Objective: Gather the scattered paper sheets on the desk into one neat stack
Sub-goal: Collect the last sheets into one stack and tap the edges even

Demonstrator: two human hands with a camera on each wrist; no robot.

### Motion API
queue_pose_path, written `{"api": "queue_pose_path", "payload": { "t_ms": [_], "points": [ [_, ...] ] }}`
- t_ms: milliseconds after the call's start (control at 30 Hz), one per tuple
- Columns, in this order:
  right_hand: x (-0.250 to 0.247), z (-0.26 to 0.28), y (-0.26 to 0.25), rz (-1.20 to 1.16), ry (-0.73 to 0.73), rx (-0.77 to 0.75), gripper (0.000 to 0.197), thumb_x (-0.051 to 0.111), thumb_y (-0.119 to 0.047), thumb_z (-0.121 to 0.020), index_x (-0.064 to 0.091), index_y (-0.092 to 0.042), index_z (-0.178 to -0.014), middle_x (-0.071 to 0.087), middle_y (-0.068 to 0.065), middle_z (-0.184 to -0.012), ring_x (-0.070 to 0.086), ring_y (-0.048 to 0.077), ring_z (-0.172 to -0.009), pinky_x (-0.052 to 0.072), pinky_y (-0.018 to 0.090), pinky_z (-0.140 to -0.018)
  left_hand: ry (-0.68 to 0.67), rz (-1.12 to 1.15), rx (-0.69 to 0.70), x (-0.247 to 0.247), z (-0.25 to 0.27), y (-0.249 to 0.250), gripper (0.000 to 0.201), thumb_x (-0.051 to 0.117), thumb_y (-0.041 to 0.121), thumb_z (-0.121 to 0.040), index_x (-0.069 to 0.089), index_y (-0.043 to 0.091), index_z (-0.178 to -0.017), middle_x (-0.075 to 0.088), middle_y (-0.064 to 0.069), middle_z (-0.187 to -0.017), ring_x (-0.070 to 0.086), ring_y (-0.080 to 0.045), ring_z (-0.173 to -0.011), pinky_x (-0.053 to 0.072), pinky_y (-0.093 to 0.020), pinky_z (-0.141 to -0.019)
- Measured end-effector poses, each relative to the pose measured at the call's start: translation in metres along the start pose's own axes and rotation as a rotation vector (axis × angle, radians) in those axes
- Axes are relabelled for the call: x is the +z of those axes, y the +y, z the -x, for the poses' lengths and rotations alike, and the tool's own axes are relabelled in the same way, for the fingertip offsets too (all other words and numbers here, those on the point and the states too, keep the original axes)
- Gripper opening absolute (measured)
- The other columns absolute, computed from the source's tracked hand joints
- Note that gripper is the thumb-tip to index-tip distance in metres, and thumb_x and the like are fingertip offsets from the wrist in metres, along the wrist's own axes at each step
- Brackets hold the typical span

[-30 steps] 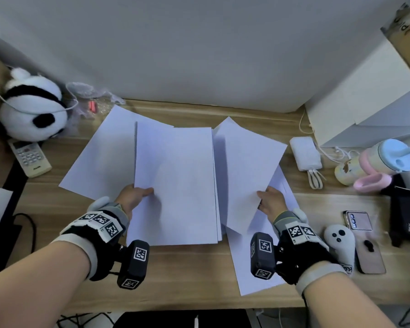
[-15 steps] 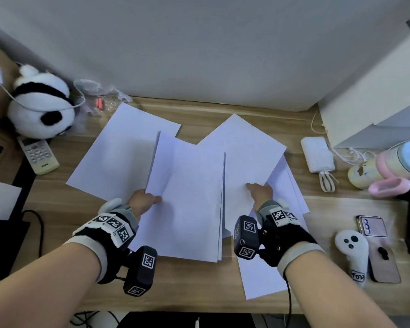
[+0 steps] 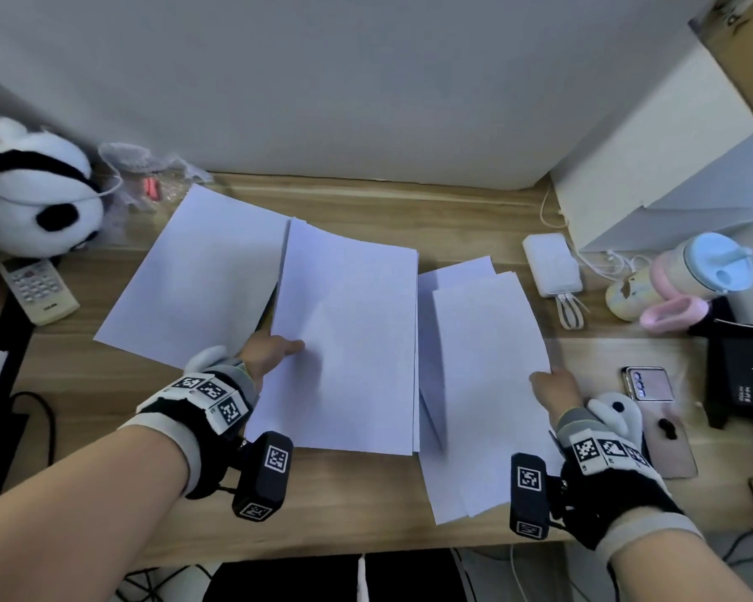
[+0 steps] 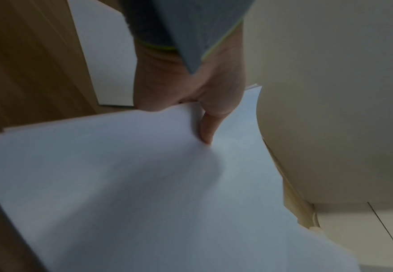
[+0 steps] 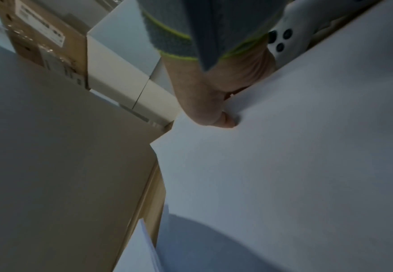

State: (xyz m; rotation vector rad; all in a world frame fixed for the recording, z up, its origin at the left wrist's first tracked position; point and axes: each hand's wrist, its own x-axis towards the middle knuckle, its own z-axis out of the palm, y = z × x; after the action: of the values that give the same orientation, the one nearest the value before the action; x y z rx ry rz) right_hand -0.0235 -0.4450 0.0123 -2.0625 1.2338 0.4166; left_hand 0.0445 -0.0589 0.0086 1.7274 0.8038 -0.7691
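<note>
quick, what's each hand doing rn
Left hand: pinching the middle paper stack.
Right hand: pinching the right sheets.

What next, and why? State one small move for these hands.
Probably carry the sheets pinched in the right hand over onto the stack gripped by the left hand; one loose sheet lies left.
</note>
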Motion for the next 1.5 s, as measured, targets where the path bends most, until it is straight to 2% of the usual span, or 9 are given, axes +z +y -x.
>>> {"api": "queue_pose_path", "payload": {
  "t_ms": [167, 300, 533, 733, 900, 1000, 1200, 1333, 1500],
  "points": [
    [0.003, -0.008, 0.024, 0.077, -0.015, 0.027, 0.044, 0.055, -0.015, -0.081, 0.048, -0.022, -0.124, 0.062, 0.017, -0.101, 0.058, 0.035, -0.089, 0.047, 0.037, -0.076, 0.086, -0.178, -0.048, 0.032, 0.028, 0.021, 0.045, 0.038, 0.024, -0.101, 0.043, -0.007, -0.134, 0.038, -0.020, -0.148, 0.036, -0.033, -0.138, 0.033, -0.027, -0.099],
    [0.006, -0.005, 0.024, -0.035, -0.099, 0.056, 0.055, 0.070, -0.014, -0.076, 0.053, 0.000, -0.126, 0.061, 0.020, -0.123, 0.058, 0.036, -0.112, 0.046, 0.046, -0.099, 0.078, -0.312, -0.044, 0.032, 0.022, 0.012, 0.040, 0.056, 0.012, -0.092, 0.052, -0.006, -0.127, 0.050, -0.026, -0.139, 0.048, -0.036, -0.130, 0.036, -0.023, -0.066],
    [-0.001, 0.016, 0.014, -0.038, -0.313, 0.049, 0.043, 0.063, -0.003, -0.085, 0.051, 0.006, -0.126, 0.057, 0.022, -0.130, 0.055, 0.038, -0.118, 0.043, 0.043, -0.102, 0.035, -0.201, -0.106, 0.024, 0.010, -0.001, 0.057, 0.061, 0.019, -0.090, 0.042, -0.007, -0.137, 0.039, -0.019, -0.148, 0.039, -0.034, -0.136, 0.033, -0.039, -0.109],
    [-0.048, 0.026, -0.027, -0.104, 0.155, -0.274, 0.032, 0.051, -0.009, -0.092, 0.057, 0.003, -0.122, 0.060, 0.023, -0.124, 0.056, 0.036, -0.115, 0.042, 0.037, -0.095, -0.007, -0.184, -0.109, 0.015, 0.012, -0.008, 0.058, 0.059, 0.023, -0.091, 0.042, -0.006, -0.137, 0.041, -0.018, -0.148, 0.040, -0.034, -0.136, 0.032, -0.040, -0.113],
    [-0.080, 0.059, -0.087, -0.567, 0.043, -0.453, 0.027, 0.048, -0.003, -0.093, 0.058, -0.003, -0.118, 0.068, -0.008, -0.095, 0.063, 0.008, -0.087, 0.047, 0.003, -0.057, -0.049, -0.166, -0.124, 0.009, 0.004, -0.022, 0.054, 0.067, 0.021, -0.085, 0.052, -0.006, -0.130, 0.053, -0.019, -0.138, 0.050, -0.035, -0.127, 0.037, -0.043, -0.111],
    [-0.060, 0.061, -0.105, -0.658, -0.163, -0.422, 0.019, 0.050, -0.002, -0.092, 0.061, -0.016, -0.098, 0.072, -0.015, -0.068, 0.066, -0.001, -0.063, 0.053, 0.015, -0.065, -0.052, -0.079, -0.114, 0.002, -0.015, -0.037, 0.050, 0.068, 0.014, -0.082, 0.055, -0.006, -0.126, 0.058, -0.023, -0.132, 0.056, -0.038, -0.120, 0.041, -0.050, -0.107],
    [0.035, 0.068, -0.106, -0.368, -0.405, -0.312, 0.034, 0.050, -0.001, -0.091, 0.055, -0.001, -0.124, 0.063, 0.014, -0.116, 0.060, 0.026, -0.097, 0.048, 0.036, -0.087, -0.099, 0.222, -0.092, -0.001, 0.013, -0.024, 0.051, 0.052, 0.045, -0.091, 0.057, 0.008, -0.126, 0.063, -0.011, -0.125, 0.059, -0.029, -0.114, 0.044, -0.042, -0.105],
    [0.084, 0.068, -0.097, -0.196, -0.439, -0.219, 0.037, 0.046, 0.000, -0.092, 0.052, 0.000, -0.128, 0.057, 0.011, -0.128, 0.055, 0.032, -0.116, 0.044, 0.034, -0.091, -0.104, 0.322, -0.029, -0.004, 0.016, -0.018, 0.067, 0.047, 0.072, -0.079, 0.061, 0.022, -0.122, 0.066, 0.003, -0.119, 0.061, -0.021, -0.109, 0.046, -0.039, -0.100],
    [0.106, 0.066, -0.090, -0.172, -0.464, -0.157, 0.036, 0.047, -0.001, -0.090, 0.052, 0.001, -0.126, 0.059, 0.014, -0.124, 0.057, 0.033, -0.112, 0.043, 0.045, -0.100, -0.175, 0.111, -0.065, -0.001, 0.019, -0.020, 0.082, 0.068, 0.058, -0.071, 0.046, 0.018, -0.140, 0.048, -0.002, -0.145, 0.043, -0.025, -0.135, 0.030, -0.044, -0.116]
  ]
}}
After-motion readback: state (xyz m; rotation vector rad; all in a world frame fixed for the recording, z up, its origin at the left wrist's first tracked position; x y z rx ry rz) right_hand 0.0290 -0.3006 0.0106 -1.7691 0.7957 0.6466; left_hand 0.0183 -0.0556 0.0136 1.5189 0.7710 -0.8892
